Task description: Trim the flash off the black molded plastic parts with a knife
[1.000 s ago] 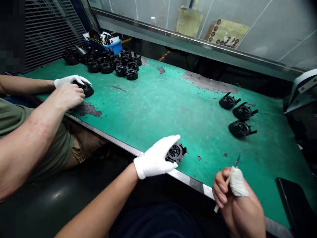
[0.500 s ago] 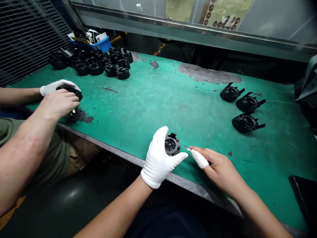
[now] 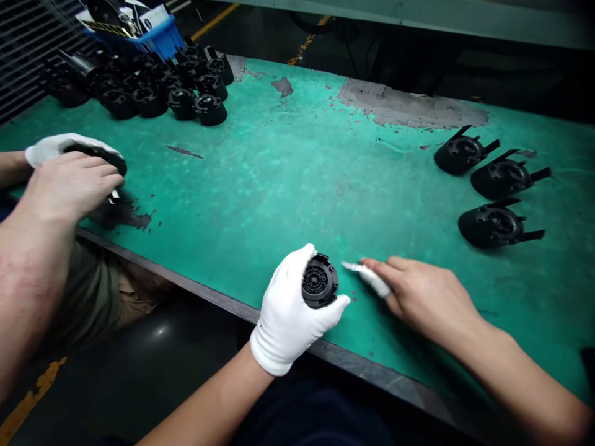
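Note:
In a white glove, my left hand (image 3: 290,297) grips a round black plastic part (image 3: 317,282) near the table's front edge. The part's ribbed face is turned up toward me. Just to its right, my right hand (image 3: 418,291) holds a small knife (image 3: 352,266), its blade pointing left and apart from the part. A white cover wraps my right thumb; the other fingers are bare. The knife's handle is hidden inside the hand.
Three black cylindrical housings (image 3: 495,224) with upright tabs stand at the right. Several similar housings (image 3: 147,99) crowd the far left, before a blue basket (image 3: 162,40). A co-worker's hands (image 3: 77,179) hold a dark part at the left. The green tabletop (image 3: 260,179) has worn patches.
My view has tilted down and closer. The round part has turned in my left hand, so its top tab sits differently. The knife is still in my right hand beside it.

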Motion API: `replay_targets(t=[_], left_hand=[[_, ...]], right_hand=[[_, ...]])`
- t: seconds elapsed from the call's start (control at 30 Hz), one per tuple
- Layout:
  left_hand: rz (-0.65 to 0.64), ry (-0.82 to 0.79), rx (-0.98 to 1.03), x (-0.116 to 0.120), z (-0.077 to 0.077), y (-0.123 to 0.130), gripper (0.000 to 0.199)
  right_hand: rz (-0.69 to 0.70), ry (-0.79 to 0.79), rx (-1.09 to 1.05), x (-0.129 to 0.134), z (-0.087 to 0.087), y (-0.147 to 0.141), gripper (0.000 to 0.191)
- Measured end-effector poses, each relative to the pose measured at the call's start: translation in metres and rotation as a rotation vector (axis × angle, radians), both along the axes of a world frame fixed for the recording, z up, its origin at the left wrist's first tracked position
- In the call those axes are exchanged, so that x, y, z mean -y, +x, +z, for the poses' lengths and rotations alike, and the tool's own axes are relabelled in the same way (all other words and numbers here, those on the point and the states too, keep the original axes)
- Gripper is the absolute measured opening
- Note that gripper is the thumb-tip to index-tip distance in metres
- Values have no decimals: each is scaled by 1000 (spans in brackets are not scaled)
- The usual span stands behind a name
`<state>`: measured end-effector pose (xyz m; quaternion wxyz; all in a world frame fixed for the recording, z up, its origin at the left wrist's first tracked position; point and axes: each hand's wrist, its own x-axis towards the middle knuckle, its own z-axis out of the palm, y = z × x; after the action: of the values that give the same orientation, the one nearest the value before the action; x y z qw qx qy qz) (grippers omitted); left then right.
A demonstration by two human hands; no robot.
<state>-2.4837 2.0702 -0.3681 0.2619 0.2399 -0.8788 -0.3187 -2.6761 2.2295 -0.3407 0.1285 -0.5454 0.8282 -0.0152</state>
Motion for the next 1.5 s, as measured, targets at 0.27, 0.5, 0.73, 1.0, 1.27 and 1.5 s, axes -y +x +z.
replay_targets(t=[0.27,0.5,0.73,1.0,1.27,1.5], left_hand=[[-11,0,-6,2,3,-1,82],[11,17,-27,0,-1,0,82],[-101,606,39,15,36,10,69],[-277,692,121,-25,50,70,53],[-170,44,17,-53,-5,95,33],[-284,-118,24,-42,-14,96,39]], right_hand=[[121,-86,159,-5,10,0,41],[-123,-86,55,-4,1,5,44],[-337,-403,954,-17,8,81,65],[-730,-673,1374,-32,3,176,54],[-944,-679,1352,-55,-23,223,65],[-915,-610,1329,-82,-38,212,48]])
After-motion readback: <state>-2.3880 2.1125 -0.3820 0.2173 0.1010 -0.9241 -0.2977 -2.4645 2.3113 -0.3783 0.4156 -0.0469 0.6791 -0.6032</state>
